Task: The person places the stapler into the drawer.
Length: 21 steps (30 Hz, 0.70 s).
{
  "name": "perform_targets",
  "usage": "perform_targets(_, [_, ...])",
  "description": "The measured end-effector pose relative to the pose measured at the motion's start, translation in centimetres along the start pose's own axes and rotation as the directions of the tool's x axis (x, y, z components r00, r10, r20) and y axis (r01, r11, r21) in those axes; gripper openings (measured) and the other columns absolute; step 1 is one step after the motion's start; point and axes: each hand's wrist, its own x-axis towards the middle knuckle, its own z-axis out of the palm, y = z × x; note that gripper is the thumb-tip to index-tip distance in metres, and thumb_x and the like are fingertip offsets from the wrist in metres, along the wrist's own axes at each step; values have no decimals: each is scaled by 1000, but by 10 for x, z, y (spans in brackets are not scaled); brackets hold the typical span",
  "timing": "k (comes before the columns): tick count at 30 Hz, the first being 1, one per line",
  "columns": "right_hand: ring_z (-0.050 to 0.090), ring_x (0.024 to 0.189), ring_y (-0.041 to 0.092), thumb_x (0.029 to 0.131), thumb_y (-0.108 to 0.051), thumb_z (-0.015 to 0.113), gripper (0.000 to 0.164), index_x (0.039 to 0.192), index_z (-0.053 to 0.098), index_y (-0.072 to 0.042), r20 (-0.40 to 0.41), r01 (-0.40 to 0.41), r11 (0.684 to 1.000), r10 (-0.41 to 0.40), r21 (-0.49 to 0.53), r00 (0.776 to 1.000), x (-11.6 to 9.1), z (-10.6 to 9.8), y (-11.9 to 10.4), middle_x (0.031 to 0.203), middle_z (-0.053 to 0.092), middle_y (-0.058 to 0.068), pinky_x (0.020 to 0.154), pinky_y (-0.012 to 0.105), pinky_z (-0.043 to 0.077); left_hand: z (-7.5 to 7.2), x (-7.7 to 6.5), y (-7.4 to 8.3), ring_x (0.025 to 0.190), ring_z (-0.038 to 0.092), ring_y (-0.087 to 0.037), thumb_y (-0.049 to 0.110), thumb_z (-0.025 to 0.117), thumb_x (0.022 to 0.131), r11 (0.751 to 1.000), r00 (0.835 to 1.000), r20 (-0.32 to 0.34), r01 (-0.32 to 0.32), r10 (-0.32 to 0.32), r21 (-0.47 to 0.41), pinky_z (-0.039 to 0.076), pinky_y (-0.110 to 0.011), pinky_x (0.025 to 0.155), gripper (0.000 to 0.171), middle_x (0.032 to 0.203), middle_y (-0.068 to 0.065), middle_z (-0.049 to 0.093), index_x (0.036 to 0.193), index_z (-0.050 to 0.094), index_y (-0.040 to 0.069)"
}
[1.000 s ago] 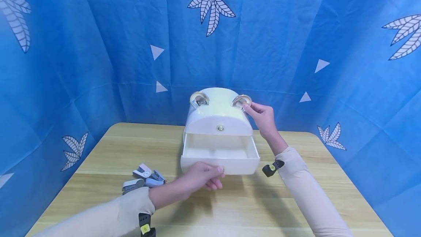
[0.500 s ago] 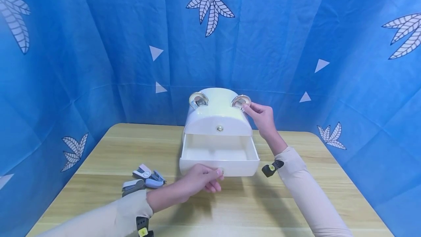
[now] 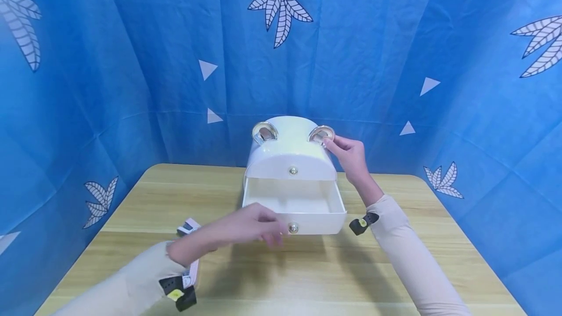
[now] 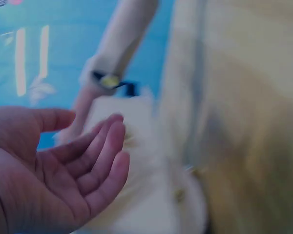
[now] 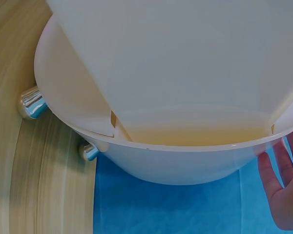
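A white rounded storage box (image 3: 291,135) stands at the back middle, with two gold-rimmed round ears on top. Its lower drawer (image 3: 313,223) is pulled out, and nothing shows inside. My left hand (image 3: 252,226) hovers left of the drawer's round knob (image 3: 293,228), apart from it. In the left wrist view the fingers (image 4: 105,180) are loosely bent around nothing. My right hand (image 3: 349,157) pinches the right ear (image 3: 322,134), thumb in front. Only some of its fingers (image 5: 268,178) appear at the right wrist view's edge, near the box.
Small stapler-like tools (image 3: 189,226) lie on the wooden table (image 3: 197,189) at the left, largely hidden under my left forearm. A blue patterned curtain (image 3: 184,62) hangs around the back and sides. The upper drawer, with its own knob (image 3: 293,171), is closed.
My left hand has let go of the lower drawer's knob and moved left, its forearm now covering most of the tools. The drawer stays out, and my right hand keeps its place on the ear.
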Motion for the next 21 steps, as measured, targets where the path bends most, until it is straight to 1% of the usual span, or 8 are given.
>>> perform_targets(3, [69, 112, 12, 95, -33, 74, 44, 130, 69, -7, -6, -3, 1000, 3, -2, 1000, 1, 1, 0, 126, 71, 16, 107, 43, 52, -28, -10, 6, 89, 72, -20, 30, 58, 103, 997, 997, 48, -63, 60, 53, 59, -39, 86, 29, 99, -5, 77, 108, 75, 8])
perform_targets(6, [69, 110, 9, 94, -31, 74, 43, 129, 70, -6, -15, -1, 1000, 1, 0, 1000, 2, 1, 2, 125, 71, 17, 106, 41, 53, -56, -17, 5, 94, 71, -26, 30, 60, 103, 987, 991, 80, -118, 109, 110, 59, -44, 88, 27, 100, -4, 75, 109, 74, 8])
perform_targets(8, [69, 108, 8, 94, -31, 74, 43, 128, 70, -5, -19, 2, 1000, -2, -3, 1000, 2, 1, 2, 125, 72, 17, 106, 41, 53, -73, -19, -2, 95, 70, -29, 28, 63, 101, 983, 991, 75, -124, 115, 135, 58, -43, 88, 24, 100, -6, 75, 108, 74, 8])
perform_targets(11, [68, 107, 5, 94, -30, 74, 43, 128, 69, -5, -20, 2, 1000, -2, -4, 1000, 2, 1, 2, 125, 71, 17, 107, 41, 53, -92, -19, -18, 94, 68, -30, 26, 68, 99, 977, 993, 45, -118, 111, 176, 58, -38, 87, 18, 99, -8, 74, 106, 74, 11])
perform_targets(14, [68, 106, 4, 95, -30, 74, 42, 128, 69, -4, -13, 2, 1000, -2, -2, 1000, 2, 1, 1, 126, 71, 19, 107, 42, 52, -104, -16, -39, 93, 69, -25, 25, 72, 96, 971, 994, 13, -111, 111, 212, 59, -34, 86, 16, 100, -7, 75, 105, 74, 12])
perform_targets(17, [68, 105, 4, 95, -30, 73, 42, 128, 69, -4, -4, -2, 1000, 2, -2, 1000, 2, 0, 0, 126, 70, 20, 109, 44, 51, -111, -12, -60, 92, 69, -20, 23, 76, 92, 960, 995, -1, -98, 102, 261, 59, -30, 84, 19, 98, -5, 75, 105, 74, 10])
perform_targets(19, [67, 105, 3, 95, -31, 73, 42, 129, 69, -5, -1, -7, 1000, 7, -10, 1000, 2, 0, 0, 126, 71, 18, 109, 43, 51, -113, -11, -73, 92, 69, -18, 22, 80, 88, 949, 997, -6, -70, 75, 306, 59, -29, 84, 22, 98, -3, 75, 105, 74, 9])
perform_targets(21, [67, 105, 3, 96, -31, 73, 42, 129, 69, -5, -3, -9, 1000, 9, -13, 1000, 2, 0, 0, 125, 72, 16, 108, 40, 51, -114, -10, -83, 95, 69, -20, 21, 84, 83, 936, 999, -10, -24, 30, 351, 59, -31, 86, 28, 100, -3, 74, 106, 74, 10])
